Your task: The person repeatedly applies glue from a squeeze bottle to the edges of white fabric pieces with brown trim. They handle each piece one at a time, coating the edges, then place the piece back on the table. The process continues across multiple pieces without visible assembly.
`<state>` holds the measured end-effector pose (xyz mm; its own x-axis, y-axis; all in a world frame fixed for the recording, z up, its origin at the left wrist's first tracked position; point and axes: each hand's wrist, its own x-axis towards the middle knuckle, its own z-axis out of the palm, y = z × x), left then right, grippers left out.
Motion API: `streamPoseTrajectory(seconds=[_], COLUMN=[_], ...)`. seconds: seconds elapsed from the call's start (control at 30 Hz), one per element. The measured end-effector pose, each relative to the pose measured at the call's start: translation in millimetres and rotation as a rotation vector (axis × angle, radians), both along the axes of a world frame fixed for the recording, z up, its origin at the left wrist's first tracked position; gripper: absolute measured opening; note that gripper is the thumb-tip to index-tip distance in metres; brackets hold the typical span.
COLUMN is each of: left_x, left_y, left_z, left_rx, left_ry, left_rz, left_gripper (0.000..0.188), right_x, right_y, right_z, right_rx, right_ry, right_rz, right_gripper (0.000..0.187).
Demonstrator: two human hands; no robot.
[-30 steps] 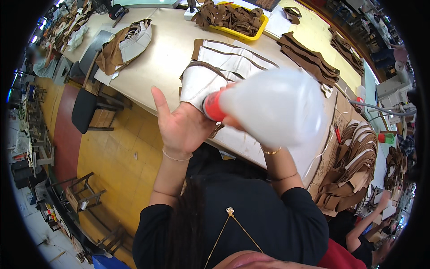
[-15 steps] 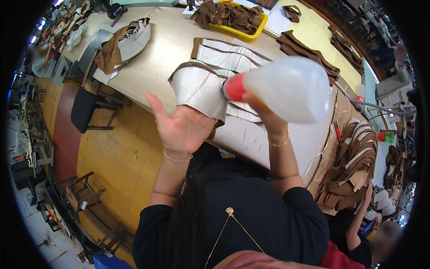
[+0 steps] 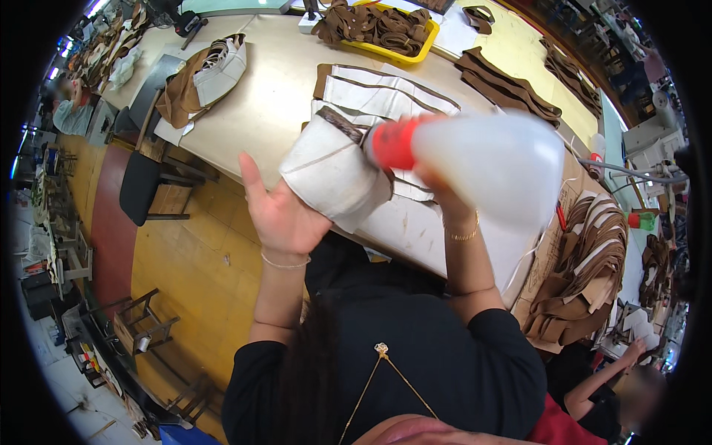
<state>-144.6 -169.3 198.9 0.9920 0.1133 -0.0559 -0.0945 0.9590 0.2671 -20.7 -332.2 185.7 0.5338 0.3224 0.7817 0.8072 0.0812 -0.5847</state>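
My left hand (image 3: 285,219) is palm up with the thumb stretched out to the side. It bears a curved white-faced piece (image 3: 326,167) with a dark brown edge, and its fingers are hidden beneath that piece. In my right hand (image 3: 449,196) is a translucent plastic squeeze bottle (image 3: 497,163) with a red collar, blurred by motion. The bottle lies nearly sideways, its nozzle end at the piece's brown edge; I cannot tell whether they touch. Behind, several white pieces with brown edges (image 3: 371,89) lie overlapping on the table (image 3: 274,67).
A yellow tray (image 3: 430,44) at the back holds brown strips. A brown and white piece (image 3: 200,81) lies far left, brown strips (image 3: 512,85) far right. Stacked brown pieces (image 3: 578,274) sit at the right edge, near another person's arm (image 3: 604,378). A chair (image 3: 137,189) stands left.
The white-faced piece has turned, its brown edge now running down to the right by the nozzle. The bottle has swung slightly, its wide end moving right and down.
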Motion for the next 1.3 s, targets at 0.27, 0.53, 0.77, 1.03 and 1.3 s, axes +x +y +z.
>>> streamPoseTrajectory(seconds=[0.27,0.53,0.77,1.03,1.3], left_x=[-1.4,0.1,-3.9,4.4,-10.2], left_y=[14.4,-5.4,-5.0,27.3,12.1], left_z=[-5.0,19.2,12.0,50.6,16.6], left_rx=[-0.033,-0.002,0.012,0.16,0.07], left_ry=[0.031,0.048,-0.036,0.074,0.104], left_rz=[-0.051,-0.072,-0.082,0.018,0.085], left_gripper=[0.095,0.097,0.097,0.093,0.087], right_x=[-20.6,-12.0,-15.6,8.0,-11.8], right_y=[10.3,2.9,5.2,-24.8,-20.0], right_z=[3.9,17.0,9.2,10.7,5.5], right_rx=[0.399,0.119,-0.048,0.418,0.208], right_ry=[0.46,0.194,0.491,0.337,0.267], right_rz=[0.172,-0.106,0.04,-0.206,-0.124], right_gripper=[0.033,0.033,0.038,0.063,0.072])
